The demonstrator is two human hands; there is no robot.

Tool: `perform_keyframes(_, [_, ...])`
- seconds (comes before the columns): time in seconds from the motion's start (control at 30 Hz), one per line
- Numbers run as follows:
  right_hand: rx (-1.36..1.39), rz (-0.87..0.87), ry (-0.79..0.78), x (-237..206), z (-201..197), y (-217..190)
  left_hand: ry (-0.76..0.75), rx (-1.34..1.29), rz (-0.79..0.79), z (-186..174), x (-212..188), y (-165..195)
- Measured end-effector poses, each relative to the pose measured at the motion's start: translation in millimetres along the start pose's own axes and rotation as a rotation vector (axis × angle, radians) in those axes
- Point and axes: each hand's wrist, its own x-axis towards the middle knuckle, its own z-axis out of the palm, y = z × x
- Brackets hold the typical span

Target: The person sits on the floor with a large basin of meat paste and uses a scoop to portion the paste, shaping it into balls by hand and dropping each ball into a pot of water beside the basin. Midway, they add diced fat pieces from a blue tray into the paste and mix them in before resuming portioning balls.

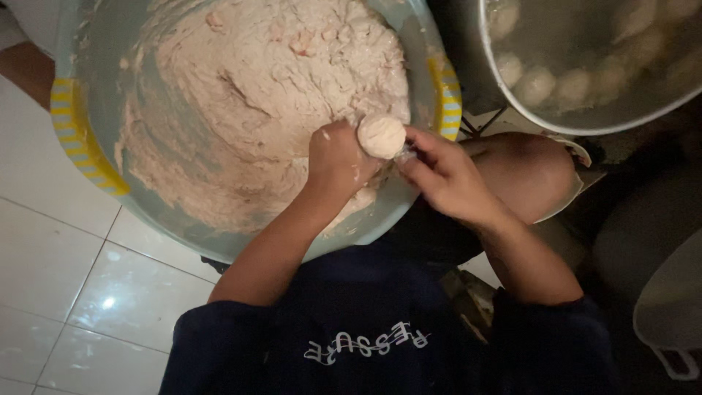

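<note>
Since your left hand (338, 159) is fisted, squeezing out a paste ball (381, 136), expect it soft and sticky. Your right hand (442, 175), fingers pinched on something small beside it, should lift it gently from beneath.

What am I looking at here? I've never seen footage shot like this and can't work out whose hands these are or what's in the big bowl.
The one picture comes from a camera worn on a person's head, looking down at their own bare hands. The left hand is closed around pale paste, squeezing out a round ball. The right hand meets the ball with a small utensil, too hidden to identify. Below is a large basin of the same paste on a tiled floor. Upper right, a metal pot holds similar balls in water.
</note>
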Motion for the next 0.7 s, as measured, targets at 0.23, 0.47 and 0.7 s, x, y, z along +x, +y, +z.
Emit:
perform_keyframes(0.23, [0.156, 0.017, -0.004, -0.9, -12.3, -1.0, 0.161, 0.153, 0.166, 19.8, -9.5, -42.8])
perform_keyframes(0.47, [-0.045, -0.143, 0.416, -13.4, -90.3, -39.1, 0.175, -0.206, 0.153, 45.2, -27.3, -78.7])
perform_keyframes(0.7, [-1.529, -0.665, 0.579, 15.7, -165.0, -46.6, 0.485, -0.023, 0.244, 56.6, 5.2, -94.1])
